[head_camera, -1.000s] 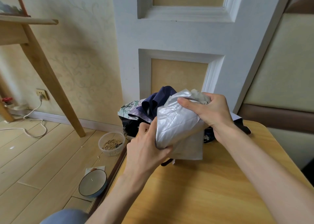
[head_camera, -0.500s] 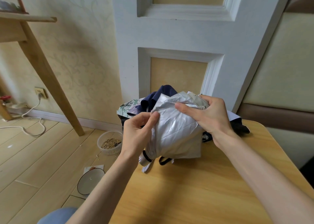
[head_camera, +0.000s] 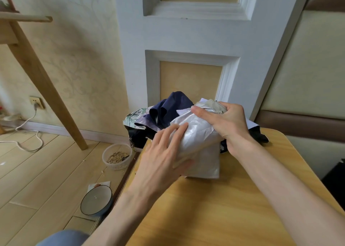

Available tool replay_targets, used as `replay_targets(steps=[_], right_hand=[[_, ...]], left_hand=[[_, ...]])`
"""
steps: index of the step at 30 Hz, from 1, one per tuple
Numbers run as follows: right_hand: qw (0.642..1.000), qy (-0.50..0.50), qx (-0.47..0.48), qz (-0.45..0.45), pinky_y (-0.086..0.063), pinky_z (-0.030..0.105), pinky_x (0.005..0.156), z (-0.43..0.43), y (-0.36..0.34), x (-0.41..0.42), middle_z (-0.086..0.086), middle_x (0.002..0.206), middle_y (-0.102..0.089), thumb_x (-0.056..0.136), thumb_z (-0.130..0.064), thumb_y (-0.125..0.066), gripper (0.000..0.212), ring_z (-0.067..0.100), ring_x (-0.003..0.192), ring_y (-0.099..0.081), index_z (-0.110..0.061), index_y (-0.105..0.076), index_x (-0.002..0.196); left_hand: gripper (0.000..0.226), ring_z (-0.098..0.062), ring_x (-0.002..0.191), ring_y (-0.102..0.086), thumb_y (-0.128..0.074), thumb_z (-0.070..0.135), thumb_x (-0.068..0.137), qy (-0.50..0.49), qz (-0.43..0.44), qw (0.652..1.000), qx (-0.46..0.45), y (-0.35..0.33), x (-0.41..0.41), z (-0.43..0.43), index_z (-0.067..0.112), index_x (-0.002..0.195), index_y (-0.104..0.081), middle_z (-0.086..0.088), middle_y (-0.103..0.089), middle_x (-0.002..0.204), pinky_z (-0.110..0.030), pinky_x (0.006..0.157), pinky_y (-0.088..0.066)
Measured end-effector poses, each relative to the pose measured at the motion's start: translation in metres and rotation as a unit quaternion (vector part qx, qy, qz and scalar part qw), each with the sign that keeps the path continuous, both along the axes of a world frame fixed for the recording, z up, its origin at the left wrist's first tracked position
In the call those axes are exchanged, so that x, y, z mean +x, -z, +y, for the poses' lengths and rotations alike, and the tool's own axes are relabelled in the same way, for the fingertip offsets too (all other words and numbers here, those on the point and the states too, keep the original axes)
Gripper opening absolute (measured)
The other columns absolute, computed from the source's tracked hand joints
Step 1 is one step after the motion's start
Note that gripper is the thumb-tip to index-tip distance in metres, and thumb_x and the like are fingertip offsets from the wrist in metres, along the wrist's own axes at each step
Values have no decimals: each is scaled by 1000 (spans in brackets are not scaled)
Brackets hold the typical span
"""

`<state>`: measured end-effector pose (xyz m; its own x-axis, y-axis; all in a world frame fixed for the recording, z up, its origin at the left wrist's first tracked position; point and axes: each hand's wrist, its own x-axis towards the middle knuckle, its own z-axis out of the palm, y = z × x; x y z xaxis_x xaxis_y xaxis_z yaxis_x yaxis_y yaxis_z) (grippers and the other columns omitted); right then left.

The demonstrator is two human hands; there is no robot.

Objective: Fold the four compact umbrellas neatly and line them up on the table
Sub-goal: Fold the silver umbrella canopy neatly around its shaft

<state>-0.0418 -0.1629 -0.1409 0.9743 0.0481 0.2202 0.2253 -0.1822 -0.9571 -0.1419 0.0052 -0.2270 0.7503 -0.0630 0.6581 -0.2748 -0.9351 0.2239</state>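
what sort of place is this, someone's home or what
Probably a room in a home: patterned wallpaper with a wall socket, plank floor with a bowl, and a wooden table bearing a silver umbrella.

silver umbrella (head_camera: 197,135): bundled, tilted | other umbrellas (head_camera: 175,104): heaped behind, count unclear

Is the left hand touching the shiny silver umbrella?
Touching. The head view shows the left hand lying on the silver umbrella, its straight fingers resting right on the fabric with no gap.

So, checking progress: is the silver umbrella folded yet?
Partly: silver umbrella is bunched into a loose roll, gripped by the right hand, left hand flat on it.
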Motion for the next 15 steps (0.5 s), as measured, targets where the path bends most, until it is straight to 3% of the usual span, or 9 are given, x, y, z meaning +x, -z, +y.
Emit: replay_targets(steps=[3,6,7,9,10,12,15], right_hand=[[1000,0,4,6,-66,44,80,-1,0,-1,6,90,-80,54,-54,-102,62,24,88,-78,-11,-80,93],[1000,-16,-8,-12,-57,28,76,1,-1,2,-8,92,-72,58,-58,-99,66,12,88,-71,-10,-77,98],[999,-25,-15,-15,-55,25,80,1,-2,1,-8,94,-71,62,-60,-97,67,10,91,-70,-11,-77,102],[997,-69,-19,-16,-53,18,83,-2,-7,-3,-14,96,-74,77,-56,-89,43,-1,94,-70,-23,-77,102],[995,-93,-18,-15,-51,13,82,-5,-9,-5,-20,99,-74,84,-51,-84,30,-9,94,-67,-30,-77,104],[993,-106,-28,-37,-48,8,85,-10,-11,-7,-23,113,-69,92,-42,-79,27,-14,106,-61,-36,-74,118],[991,-65,-70,-91,-47,20,96,-18,-9,-9,-14,125,-66,94,-40,-76,36,-3,120,-59,-36,-68,129]], left_hand=[[76,-11,105,-66,-64,58,90,-8,25,998,-56,-4,3,2,40,158,-35,17,-59,139,-34,71,-58],[69,-15,69,-66,-64,56,89,-20,56,996,-68,-4,2,3,45,152,-37,11,-73,88,-38,61,-55],[65,-14,66,-66,-67,53,90,-17,57,995,-85,-3,1,3,43,149,-42,11,-72,81,-37,60,-55],[51,-8,68,-68,-74,47,89,6,64,981,-181,-2,0,3,40,137,-56,14,-72,79,-29,60,-54],[43,-6,71,-69,-75,46,89,21,70,969,-235,-2,0,2,38,129,-63,15,-74,82,-25,60,-54],[29,-6,72,-71,-77,44,91,47,94,939,-328,-4,0,-2,34,117,-70,16,-75,84,-24,56,-54],[20,-15,51,-62,-80,37,93,69,160,843,-508,-9,-2,-14,21,100,-70,4,-71,69,-28,44,-47]])
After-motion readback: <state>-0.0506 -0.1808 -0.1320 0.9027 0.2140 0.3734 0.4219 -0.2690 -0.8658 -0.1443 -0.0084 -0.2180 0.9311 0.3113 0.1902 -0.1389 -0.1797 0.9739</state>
